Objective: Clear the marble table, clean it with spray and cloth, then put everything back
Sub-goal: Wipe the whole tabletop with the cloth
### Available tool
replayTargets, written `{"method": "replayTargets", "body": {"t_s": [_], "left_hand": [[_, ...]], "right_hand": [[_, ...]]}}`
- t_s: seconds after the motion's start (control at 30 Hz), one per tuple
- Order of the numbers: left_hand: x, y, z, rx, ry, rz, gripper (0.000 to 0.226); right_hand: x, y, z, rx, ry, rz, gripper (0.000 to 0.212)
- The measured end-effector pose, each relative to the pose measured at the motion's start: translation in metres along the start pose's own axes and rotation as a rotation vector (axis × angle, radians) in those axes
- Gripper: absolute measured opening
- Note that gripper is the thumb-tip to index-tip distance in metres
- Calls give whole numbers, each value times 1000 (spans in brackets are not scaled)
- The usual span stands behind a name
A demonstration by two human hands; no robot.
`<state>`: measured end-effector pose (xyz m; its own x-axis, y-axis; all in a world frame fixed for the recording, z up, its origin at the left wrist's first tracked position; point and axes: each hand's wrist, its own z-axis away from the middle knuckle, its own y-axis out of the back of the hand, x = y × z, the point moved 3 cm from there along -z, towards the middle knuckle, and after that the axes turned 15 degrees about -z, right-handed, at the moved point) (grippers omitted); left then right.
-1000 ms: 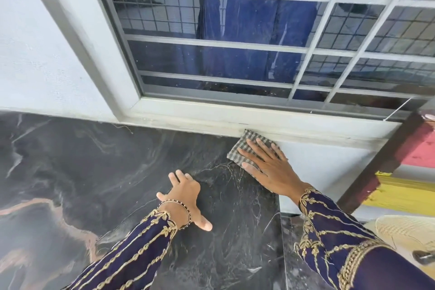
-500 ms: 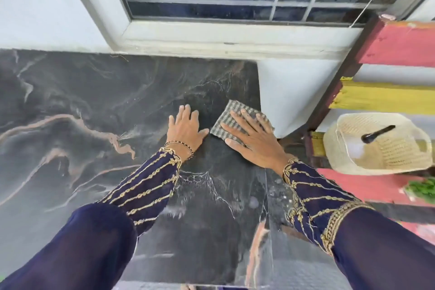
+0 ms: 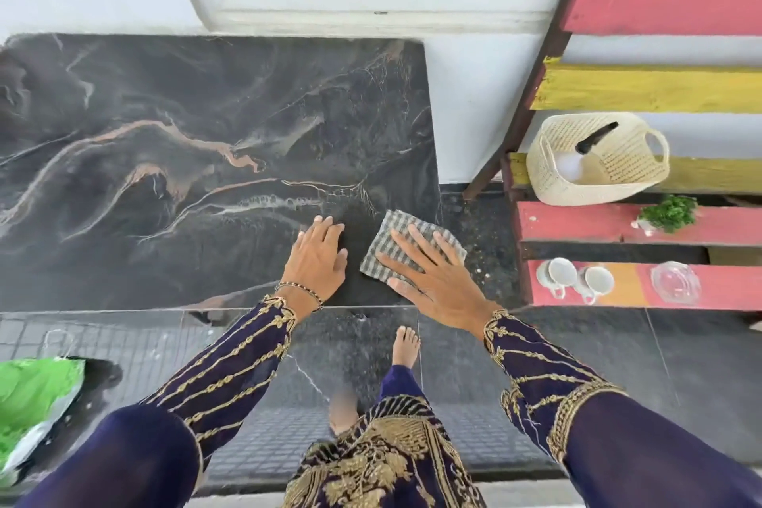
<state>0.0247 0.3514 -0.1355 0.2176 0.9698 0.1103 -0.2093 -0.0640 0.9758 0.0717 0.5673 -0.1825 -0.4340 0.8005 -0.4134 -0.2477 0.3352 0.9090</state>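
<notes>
Marble table (image 3: 165, 136): clearing looks done, wipe under way. Left hand (image 3: 317, 256) flat on it, fingers straight; right hand (image 3: 437, 285) fingers straight, pressing cloth (image 3: 387, 237) at near right corner. I reckon cups (image 3: 560, 274) on shelf (image 3: 598, 221) go back after.

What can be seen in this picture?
marble table: one, black with orange veins, centre
cloth: one, grey-checked, table's near right corner
shelf rack: one, red and yellow boards, right of table
basket: one, cream, on yellow shelf
spray bottle: one, black nozzle, inside basket
plant: one, green, on red shelf
cups: two, white, lowest red shelf
glass dish: one, clear, beside cups
bag: one, green, floor at left
left hand: flat on table, beside cloth
right hand: flat on cloth
</notes>
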Motion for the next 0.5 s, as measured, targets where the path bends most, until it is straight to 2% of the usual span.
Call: {"method": "replayTargets", "body": {"t_s": [0.17,0.33,0.4,0.5], "left_hand": [[3,5,35,-37,15,35,46],[27,21,37,-142,-16,54,42],[42,29,30,-154,-52,69,43],[66,43,16,-144,-118,84,40]], "right_hand": [[-29,-3,47,-123,28,-76,54],[-39,8,72,-237,-1,-247,67],[-40,18,79,-301,-31,-328,58],[-33,38,89,-307,-135,-418,47]]}}
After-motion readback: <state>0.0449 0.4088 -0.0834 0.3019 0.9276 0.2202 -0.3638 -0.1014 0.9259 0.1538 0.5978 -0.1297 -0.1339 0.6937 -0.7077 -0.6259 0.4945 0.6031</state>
